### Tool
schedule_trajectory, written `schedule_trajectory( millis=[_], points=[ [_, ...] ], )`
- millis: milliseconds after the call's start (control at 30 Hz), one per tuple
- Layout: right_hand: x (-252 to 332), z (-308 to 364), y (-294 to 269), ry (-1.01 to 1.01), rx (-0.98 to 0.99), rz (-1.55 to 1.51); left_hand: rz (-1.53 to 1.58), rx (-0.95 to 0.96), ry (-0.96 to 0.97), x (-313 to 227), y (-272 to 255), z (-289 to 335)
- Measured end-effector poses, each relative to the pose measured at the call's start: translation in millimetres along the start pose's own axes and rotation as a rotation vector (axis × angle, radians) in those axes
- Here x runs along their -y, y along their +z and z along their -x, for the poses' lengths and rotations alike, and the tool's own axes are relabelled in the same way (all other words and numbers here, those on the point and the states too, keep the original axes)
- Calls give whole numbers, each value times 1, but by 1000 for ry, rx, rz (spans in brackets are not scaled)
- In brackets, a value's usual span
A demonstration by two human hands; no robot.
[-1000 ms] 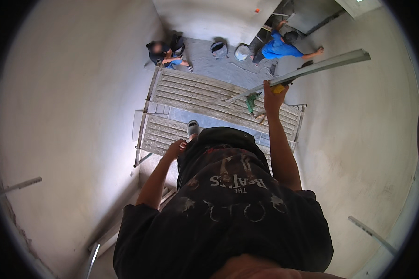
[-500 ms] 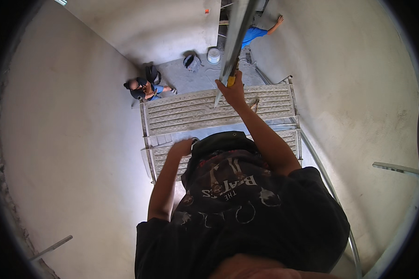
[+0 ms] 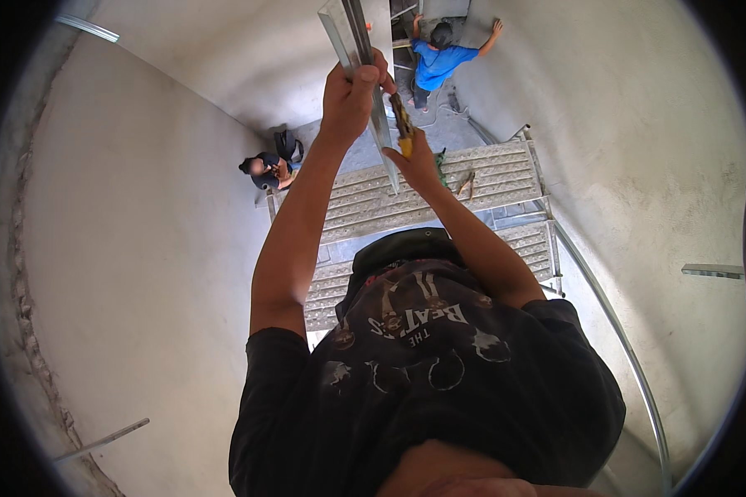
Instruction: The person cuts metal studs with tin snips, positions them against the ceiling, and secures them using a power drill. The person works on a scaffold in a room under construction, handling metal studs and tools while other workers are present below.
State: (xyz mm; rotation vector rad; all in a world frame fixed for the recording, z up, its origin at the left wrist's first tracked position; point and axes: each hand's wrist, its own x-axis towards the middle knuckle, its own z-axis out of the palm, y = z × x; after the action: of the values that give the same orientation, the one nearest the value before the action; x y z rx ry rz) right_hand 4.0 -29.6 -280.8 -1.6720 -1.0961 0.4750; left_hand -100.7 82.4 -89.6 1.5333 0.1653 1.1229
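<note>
Filling the near view, a dark shirt (image 3: 427, 356), and just beyond it both arms are up! Here's the left hand (image 3: 348, 103), high, its grip clamped around the metal channel (image 3: 380, 124), which slants up and away in front of the chest. Lower down, the right hand (image 3: 419, 161) has its grip closed on a yellow-and-dark tool (image 3: 404, 126), thumb against the channel's lower part. Below them sits the platform (image 3: 352, 207), ribbed planks and all, carrying a green tool (image 3: 441, 164), partly hidden by the right hand, and a small tan item (image 3: 467, 185), too small to make out. Over to the right, a long metal strip (image 3: 617, 331) runs along the wall (image 3: 663, 166). Farthest off, a seated person in dark clothes (image 3: 265, 171) at left, and a person in blue (image 3: 441, 66), arms spread, on the grey floor (image 3: 365, 142).
</note>
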Motion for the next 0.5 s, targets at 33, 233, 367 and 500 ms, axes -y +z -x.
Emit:
schedule_trajectory(
  millis=[33, 233, 367, 500],
  points=[
    [-11, 4, -11, -14, -25, 26, -36, -7, 22, 8, 0, -6],
    [-17, 6, -120, -172, -42, 500, -183, -105, 31, -13, -15, -85],
    [43, -14, -181, -245, 5, 624, -258, -59, 32, -79, -24, -159],
    [133, -41, -240, -142, 84, 745, -219, -54, 86, -130, 17, -225]
  ],
)
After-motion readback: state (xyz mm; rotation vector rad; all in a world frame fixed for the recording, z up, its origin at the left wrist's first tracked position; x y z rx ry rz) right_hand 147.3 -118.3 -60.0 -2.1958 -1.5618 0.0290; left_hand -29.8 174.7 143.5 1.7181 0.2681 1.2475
